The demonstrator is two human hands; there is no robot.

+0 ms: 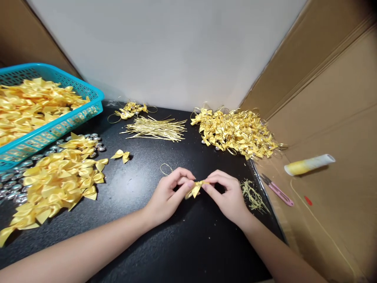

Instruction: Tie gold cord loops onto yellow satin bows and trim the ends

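Pinching yellow bow [196,190] in left hand [168,193] and right hand [231,195], over black table [182,247]. Got room leftward to bow pile [59,177]; tight rightward, with wire scraps [253,195] then table edge. Angling forearms [103,243] inward, curling fingers [182,171]. Working before pale wall [176,51], beside cardboard [332,118].

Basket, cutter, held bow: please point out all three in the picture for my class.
Basket [100,97]: head view, on the rim at its near right corner.
Cutter [279,191]: head view, on the pink handle.
Held bow [195,190]: head view, on its yellow ribbon.
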